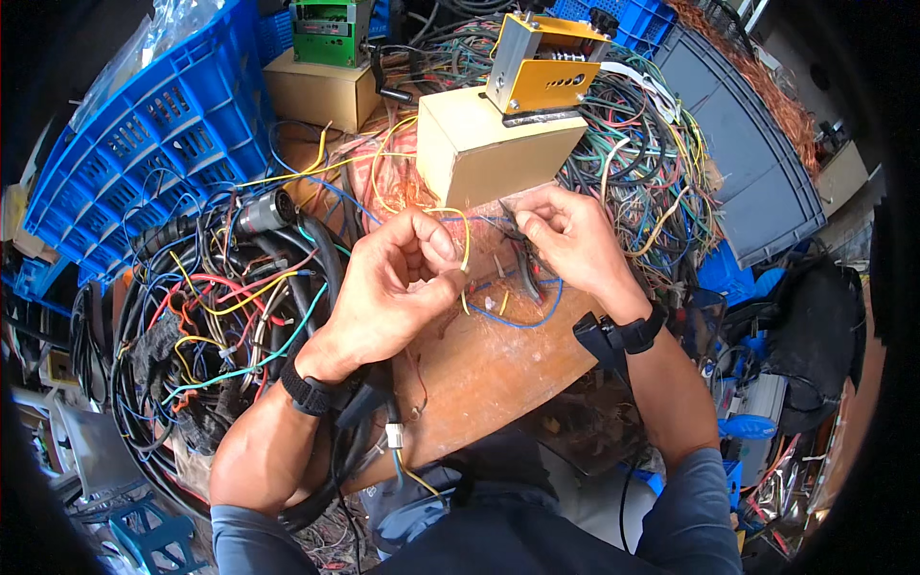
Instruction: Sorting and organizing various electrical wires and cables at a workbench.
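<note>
My left hand [402, 280] pinches a thin yellow wire [466, 241] between thumb and fingertips. The wire arcs up behind the hand, and a short end hangs below the thumb. Opposite it, my right hand [568, 237] has its fingertips drawn together at a dark, slender object [507, 210]. Whether the fingers grip that object is hard to see. Below those fingers lies a dark, long piece [528, 273], possibly a tool handle. A blue wire [535, 325] curves across the wooden tabletop [496, 377] between the hands.
A yellow hand-crank wire stripper [553, 83] stands on a tan block [503, 154]; a green one [330, 36] is behind. Cable heaps lie left [237, 309] and right [647, 158]. A blue crate [172, 129] and a grey bin [740, 144] flank the table.
</note>
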A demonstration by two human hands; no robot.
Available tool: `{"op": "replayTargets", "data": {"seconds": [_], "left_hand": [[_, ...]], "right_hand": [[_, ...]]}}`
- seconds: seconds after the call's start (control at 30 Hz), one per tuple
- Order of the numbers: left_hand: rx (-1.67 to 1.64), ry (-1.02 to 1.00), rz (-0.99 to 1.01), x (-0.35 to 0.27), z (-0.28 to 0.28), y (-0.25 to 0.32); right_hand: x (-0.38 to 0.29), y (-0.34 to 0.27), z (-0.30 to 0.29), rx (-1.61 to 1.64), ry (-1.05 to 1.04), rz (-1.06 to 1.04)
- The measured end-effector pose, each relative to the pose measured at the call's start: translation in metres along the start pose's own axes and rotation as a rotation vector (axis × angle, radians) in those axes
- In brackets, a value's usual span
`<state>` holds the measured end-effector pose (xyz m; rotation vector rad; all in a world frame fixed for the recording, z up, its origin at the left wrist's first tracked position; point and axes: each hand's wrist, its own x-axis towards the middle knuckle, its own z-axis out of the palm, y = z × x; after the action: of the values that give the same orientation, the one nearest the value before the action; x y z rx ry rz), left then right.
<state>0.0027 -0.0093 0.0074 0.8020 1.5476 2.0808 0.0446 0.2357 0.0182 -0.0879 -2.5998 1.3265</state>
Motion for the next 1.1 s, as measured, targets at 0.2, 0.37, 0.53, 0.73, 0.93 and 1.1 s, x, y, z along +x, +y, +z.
{"op": "replayTargets", "data": {"seconds": [0.2, 0.37, 0.53, 0.73, 0.93, 1.1], "left_hand": [[-0.042, -0.075, -0.026, 0.000, -0.002, -0.003], [0.099, -0.155, -0.117, 0.000, -0.003, 0.000], [-0.028, -0.006, -0.119, 0.006, -0.005, 0.003], [-0.398, 0.317, -0.068, 0.014, -0.018, 0.005], [-0.514, 0.276, 0.041, 0.012, -0.022, 0.003], [-0.485, 0.056, 0.061, 0.008, -0.013, 0.008]], "right_hand": [[-0.018, -0.029, 0.016, 0.508, -0.278, 0.091], [-0.025, -0.033, 0.023, 0.618, -0.347, 0.087], [-0.024, -0.035, 0.016, 0.477, -0.365, 0.002], [-0.029, -0.047, 0.018, 0.004, -0.573, -0.297], [-0.027, -0.045, 0.018, -0.044, -0.628, -0.230], [-0.023, -0.040, 0.012, 0.441, -0.306, -0.038]]}}
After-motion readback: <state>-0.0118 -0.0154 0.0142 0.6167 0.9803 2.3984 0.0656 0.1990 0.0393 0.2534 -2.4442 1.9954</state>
